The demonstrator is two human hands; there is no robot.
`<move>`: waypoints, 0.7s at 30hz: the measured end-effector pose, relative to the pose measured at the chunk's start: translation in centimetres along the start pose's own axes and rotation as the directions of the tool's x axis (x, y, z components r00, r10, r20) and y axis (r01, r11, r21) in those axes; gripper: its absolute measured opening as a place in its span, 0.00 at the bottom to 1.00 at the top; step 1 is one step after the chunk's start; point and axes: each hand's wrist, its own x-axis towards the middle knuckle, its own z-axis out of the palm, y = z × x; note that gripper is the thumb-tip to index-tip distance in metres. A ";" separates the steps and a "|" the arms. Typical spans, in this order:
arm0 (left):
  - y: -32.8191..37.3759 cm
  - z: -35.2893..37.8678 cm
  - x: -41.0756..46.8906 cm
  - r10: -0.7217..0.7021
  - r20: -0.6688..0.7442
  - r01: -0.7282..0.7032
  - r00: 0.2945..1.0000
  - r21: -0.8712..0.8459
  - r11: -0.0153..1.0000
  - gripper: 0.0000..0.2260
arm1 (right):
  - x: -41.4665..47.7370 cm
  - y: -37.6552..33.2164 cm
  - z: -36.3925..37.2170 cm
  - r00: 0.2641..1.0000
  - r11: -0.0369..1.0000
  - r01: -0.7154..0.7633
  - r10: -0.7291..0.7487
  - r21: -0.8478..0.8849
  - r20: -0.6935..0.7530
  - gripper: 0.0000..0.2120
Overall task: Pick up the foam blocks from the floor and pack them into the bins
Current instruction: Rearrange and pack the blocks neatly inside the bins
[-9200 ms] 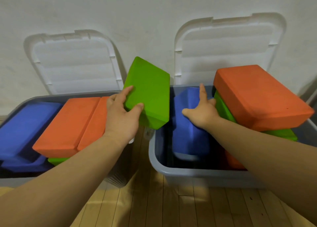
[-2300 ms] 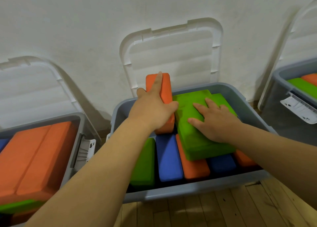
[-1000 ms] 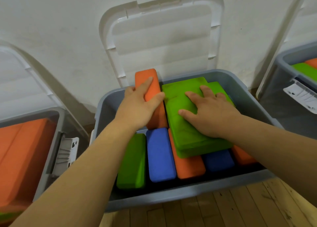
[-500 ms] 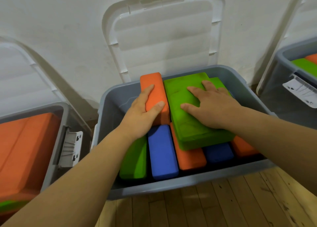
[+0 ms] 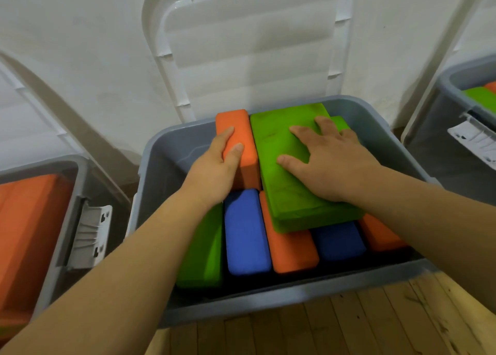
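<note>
Foam blocks (image 5: 291, 250) fill the middle bin (image 5: 268, 297), and both your hands are inside it. Your left hand (image 5: 214, 172) holds the near end of an orange block (image 5: 237, 126) at the back of the bin. The thumb lies on its top face and the fingers are wrapped round its left side. This orange block stands on its narrow side, higher than the bottom row (image 5: 245, 234), and its right side touches the green block (image 5: 284, 183).

Your right hand (image 5: 330, 164) lies flat on the green block with the fingers straight and spread; it presses and does not grip. The green block lies flat and a little turned, on top of a second green block (image 5: 342, 121), of which you see only the far corner and the front edge. Both rest on the bottom row, where five blocks stand side by side: green, blue, orange, blue, orange, from left to right.

Behind the middle bin its white lid (image 5: 249, 46) leans against the wall (image 5: 80, 46).

The left bin (image 5: 60, 220) holds orange blocks (image 5: 26, 234), and a white latch (image 5: 90, 236) hangs on its side. The right bin (image 5: 451, 83) shows a green block and an orange block near the frame edge. A wooden floor (image 5: 349, 330) is in front of the bins.
</note>
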 end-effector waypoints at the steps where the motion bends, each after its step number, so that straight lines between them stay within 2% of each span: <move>1: -0.2 0.3 0.1 0.002 -0.001 -0.002 1.000 -0.017 1.000 0.24 | 0.0 0.0 0.0 1.000 1.000 -0.002 0.002 -0.001 -0.005 0.39; 7: 0.1 0.5 -0.1 -0.010 0.020 0.012 1.000 -0.082 0.997 0.25 | -0.4 0.3 -0.2 0.999 0.999 0.019 -0.018 0.030 -0.031 0.39; 11: 1.0 0.0 -1.4 -0.092 0.069 0.095 0.993 -0.044 0.995 0.28 | -0.7 0.3 -0.3 1.000 0.995 0.005 -0.003 0.100 -0.023 0.40; 13: 1.5 -0.3 -3.6 -0.110 0.006 0.109 0.994 0.023 0.994 0.30 | -0.8 0.5 -0.6 0.999 0.987 -0.019 0.023 0.161 -0.023 0.42; 16: 2.5 -0.6 -7.8 0.012 -0.139 0.006 0.990 0.122 0.993 0.30 | -0.9 1.4 -1.1 0.995 0.938 -0.083 0.098 0.335 -0.029 0.40; 17: 3.0 -0.6 -8.9 0.064 -0.119 -0.049 0.991 0.126 0.991 0.30 | -0.7 1.7 -1.2 0.993 0.922 -0.097 0.114 0.376 -0.024 0.39; 19: 3.3 0.1 -10.0 0.141 0.017 -0.142 0.990 0.127 0.982 0.32 | -0.4 2.0 -1.3 0.992 0.910 -0.110 0.125 0.400 -0.012 0.39; 21: 3.3 1.3 -10.5 0.118 0.171 -0.138 0.978 0.114 0.984 0.39 | -0.3 1.9 -1.3 0.992 0.909 -0.116 0.128 0.399 -0.002 0.39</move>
